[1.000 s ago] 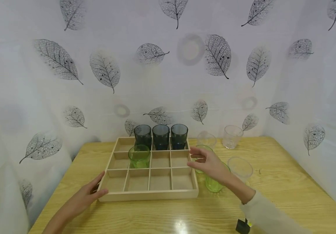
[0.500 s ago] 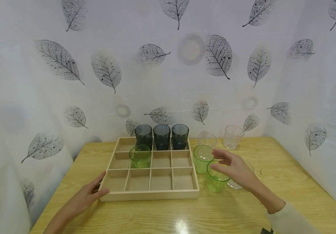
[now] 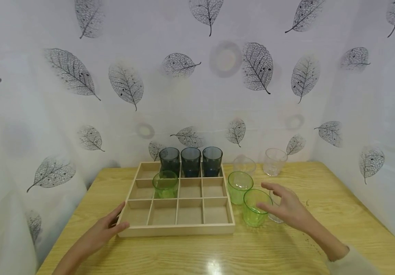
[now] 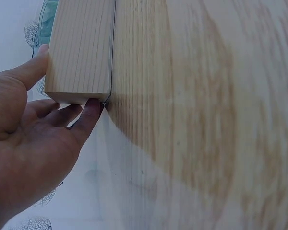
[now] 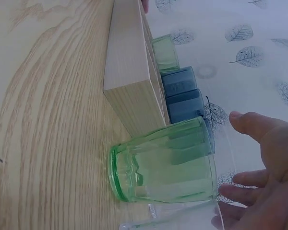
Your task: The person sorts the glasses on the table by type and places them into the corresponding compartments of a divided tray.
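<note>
A divided wooden tray [image 3: 176,230] lies on the table. My left hand [image 3: 102,228] holds its front left corner; in the left wrist view the thumb [image 4: 36,67] lies at the rim and the fingertips meet the side wall. Three dark blue-grey glasses [image 3: 191,164] stand in the back row, and one green glass [image 3: 165,187] sits in the middle row. My right hand [image 3: 288,208] hovers with fingers spread and holds nothing. Close by it are a green glass [image 3: 253,214] and a clear glass [image 3: 275,218], partly hidden behind the hand.
Another green glass [image 3: 239,188] stands just right of the tray. Two more clear glasses, one at the tray's back right [image 3: 244,165] and one farther right [image 3: 274,163], stand near the leaf-print curtain [image 3: 183,103]. The wooden table [image 3: 170,256] extends on both sides.
My right hand has moved right, from beside the tray's right edge, past the green glasses to the near clear glass. My left hand stays at the tray corner.
</note>
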Motion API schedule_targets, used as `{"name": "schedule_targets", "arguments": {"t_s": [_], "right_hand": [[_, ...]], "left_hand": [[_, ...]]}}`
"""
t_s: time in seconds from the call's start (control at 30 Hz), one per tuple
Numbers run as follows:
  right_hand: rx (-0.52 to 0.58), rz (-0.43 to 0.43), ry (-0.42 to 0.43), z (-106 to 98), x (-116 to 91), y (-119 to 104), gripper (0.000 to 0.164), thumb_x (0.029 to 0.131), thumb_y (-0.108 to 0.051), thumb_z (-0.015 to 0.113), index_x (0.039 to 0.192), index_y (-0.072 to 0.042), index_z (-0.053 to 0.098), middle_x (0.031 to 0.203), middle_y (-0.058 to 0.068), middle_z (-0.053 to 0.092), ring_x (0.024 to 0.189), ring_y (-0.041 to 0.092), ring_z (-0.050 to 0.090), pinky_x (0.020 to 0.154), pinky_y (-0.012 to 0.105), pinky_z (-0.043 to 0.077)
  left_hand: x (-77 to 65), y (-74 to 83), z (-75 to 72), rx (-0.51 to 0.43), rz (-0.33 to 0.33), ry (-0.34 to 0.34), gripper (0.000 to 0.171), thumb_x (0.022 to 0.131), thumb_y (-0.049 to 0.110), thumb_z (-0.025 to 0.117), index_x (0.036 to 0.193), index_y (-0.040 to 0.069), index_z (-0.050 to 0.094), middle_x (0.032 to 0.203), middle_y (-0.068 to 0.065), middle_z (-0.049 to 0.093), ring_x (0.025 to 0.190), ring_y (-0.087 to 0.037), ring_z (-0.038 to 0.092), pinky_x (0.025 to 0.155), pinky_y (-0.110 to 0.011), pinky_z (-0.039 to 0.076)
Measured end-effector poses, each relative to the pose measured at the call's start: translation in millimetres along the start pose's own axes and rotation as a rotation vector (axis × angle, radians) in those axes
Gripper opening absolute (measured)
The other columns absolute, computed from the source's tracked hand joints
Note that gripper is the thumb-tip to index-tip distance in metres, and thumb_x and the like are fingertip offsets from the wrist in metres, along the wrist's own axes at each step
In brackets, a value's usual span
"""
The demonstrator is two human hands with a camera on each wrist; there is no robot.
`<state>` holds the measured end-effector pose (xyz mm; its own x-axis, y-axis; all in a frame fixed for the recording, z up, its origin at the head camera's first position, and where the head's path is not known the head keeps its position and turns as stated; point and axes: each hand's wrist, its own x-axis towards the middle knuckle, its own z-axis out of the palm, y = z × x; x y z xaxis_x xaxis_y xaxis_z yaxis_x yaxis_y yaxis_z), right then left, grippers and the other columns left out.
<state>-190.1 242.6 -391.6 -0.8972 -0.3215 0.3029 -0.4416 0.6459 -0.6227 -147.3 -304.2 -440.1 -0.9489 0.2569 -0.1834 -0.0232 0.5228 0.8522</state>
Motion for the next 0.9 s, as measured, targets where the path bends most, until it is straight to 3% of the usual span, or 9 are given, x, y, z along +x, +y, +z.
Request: {"name": "schedule_targets", "arguments": {"t_s": [0.4, 0.67, 0.9], "right_hand": [[-0.124, 0.012, -0.053, 14.2, -5.2, 2.8, 0.09, 0.081, -0.038, 0.089, 0.146, 0.009, 0.048, 0.147, 0.039, 0.044, 0.137, 0.06, 0.036, 0.102, 0.078, 0.035], [-0.209, -0.077, -0.015, 16.6, -6.0, 6.4, 0.089, 0.077, -0.036, 0.092, 0.14, 0.012, 0.052, 0.14, 0.038, 0.053, 0.133, 0.059, 0.041, 0.098, 0.077, 0.039], [-0.215, -0.053, -0.01, 17.7, -5.3, 7.3, 0.088, 0.075, -0.037, 0.094, 0.138, 0.01, 0.055, 0.139, 0.038, 0.052, 0.131, 0.058, 0.044, 0.099, 0.076, 0.039]], "left_hand": [[-0.5, -0.4, 0.0, -0.003, 0.002, 0.003, 0.079, 0.109, 0.029, 0.054, 0.165, -0.001, 0.007, 0.167, -0.031, 0.004, 0.143, -0.062, 0.023, 0.107, -0.065, 0.041], [-0.8, -0.9, 0.3, -0.002, 0.018, 0.013, 0.078, 0.109, 0.026, 0.055, 0.165, 0.0, 0.008, 0.166, -0.032, 0.006, 0.142, -0.062, 0.027, 0.105, -0.063, 0.045], [-0.9, -3.0, 0.6, 0.0, 0.034, 0.014, 0.078, 0.109, 0.024, 0.055, 0.165, -0.002, 0.008, 0.166, -0.033, 0.006, 0.141, -0.063, 0.028, 0.104, -0.063, 0.045]]}}
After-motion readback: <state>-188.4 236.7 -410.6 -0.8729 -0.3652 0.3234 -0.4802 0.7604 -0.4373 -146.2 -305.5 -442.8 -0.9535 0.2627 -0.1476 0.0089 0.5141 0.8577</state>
